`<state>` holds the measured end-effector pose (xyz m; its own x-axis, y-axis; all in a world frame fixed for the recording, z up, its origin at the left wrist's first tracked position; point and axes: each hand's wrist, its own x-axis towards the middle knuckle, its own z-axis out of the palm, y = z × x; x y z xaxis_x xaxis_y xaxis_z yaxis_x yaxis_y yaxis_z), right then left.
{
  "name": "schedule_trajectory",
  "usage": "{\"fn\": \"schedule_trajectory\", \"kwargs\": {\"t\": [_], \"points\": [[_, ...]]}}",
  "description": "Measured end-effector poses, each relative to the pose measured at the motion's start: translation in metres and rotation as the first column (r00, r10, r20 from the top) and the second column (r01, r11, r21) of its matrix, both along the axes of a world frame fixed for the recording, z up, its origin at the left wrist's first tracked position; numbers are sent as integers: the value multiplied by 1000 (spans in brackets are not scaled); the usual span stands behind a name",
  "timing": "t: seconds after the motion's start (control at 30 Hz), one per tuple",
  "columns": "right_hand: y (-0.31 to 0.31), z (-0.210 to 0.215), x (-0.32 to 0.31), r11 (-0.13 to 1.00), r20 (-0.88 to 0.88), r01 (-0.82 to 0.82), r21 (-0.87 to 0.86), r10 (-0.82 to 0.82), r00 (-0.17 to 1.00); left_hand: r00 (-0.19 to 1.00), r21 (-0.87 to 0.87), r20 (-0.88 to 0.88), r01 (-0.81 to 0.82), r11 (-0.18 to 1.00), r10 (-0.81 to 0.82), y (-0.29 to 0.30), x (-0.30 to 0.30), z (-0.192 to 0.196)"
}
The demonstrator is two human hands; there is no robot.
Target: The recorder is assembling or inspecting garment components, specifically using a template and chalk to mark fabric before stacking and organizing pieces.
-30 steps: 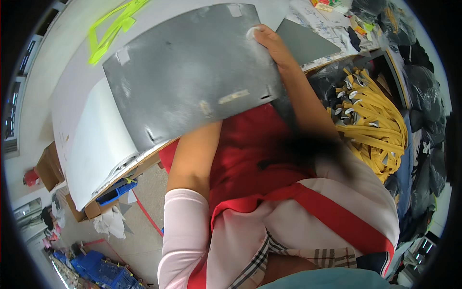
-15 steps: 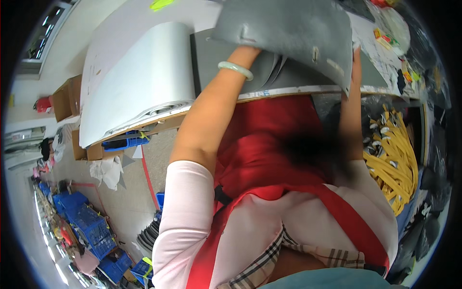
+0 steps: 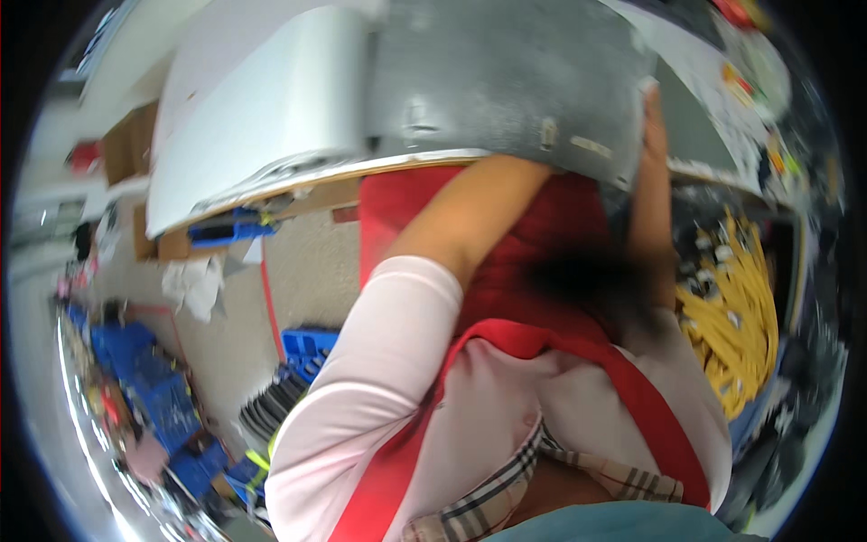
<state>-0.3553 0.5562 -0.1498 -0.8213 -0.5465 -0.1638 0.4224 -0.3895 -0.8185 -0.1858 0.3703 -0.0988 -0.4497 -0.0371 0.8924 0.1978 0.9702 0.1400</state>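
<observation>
A large, dark grey flexible sheet or panel (image 3: 515,81), with small slots near its near edge, covers the middle of the worktable. My right hand (image 3: 650,113) grips its right edge, thumb side showing. From below, my left forearm (image 3: 479,212) slants up to the right and passes beneath the sheet's near edge. That edge hides my left hand and its fingers. A thick roll or folded stack of white sheeting (image 3: 289,90) lies to the left of the grey sheet. More flat grey material (image 3: 695,126) shows on the table past my right hand.
Yellow straps (image 3: 731,316) hang in a bundle below the table at the right, beside dark plastic bags (image 3: 795,425). Blue crates (image 3: 153,388) line the floor at the left. A cardboard box (image 3: 131,144) stands beyond the table's left end.
The grey sheet has come down flatter and nearer me, covering the layers seen beneath it. My left arm has swung right, and its hand and bangle are now hidden under the sheet.
</observation>
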Motion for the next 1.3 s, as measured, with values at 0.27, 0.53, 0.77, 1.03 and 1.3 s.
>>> {"fn": "schedule_trajectory", "kwargs": {"t": [0.27, 0.53, 0.77, 1.03, 1.3], "points": [[10, 7, 24, 998, -5, 65, 21, -65, 998, 938, -9, 90, -336, 942, 335, -35, -4, 3], [-25, 26, 19, 992, -113, 99, 74, -91, 989, 988, 282, 136, -113, 953, 77, -16, -14, 28], [-38, 38, 53, 994, -181, -91, -63, 78, 980, 976, 508, 125, 90, 857, -177, -15, -1, 54], [-21, 3, 37, 983, -182, 129, 129, -104, 978, 971, 611, 220, -58, 790, -98, -35, -2, 65], [5, -3, 35, 996, -51, 58, 66, -54, 997, 935, 639, 330, -323, 698, 131, -174, 37, 87]]}}
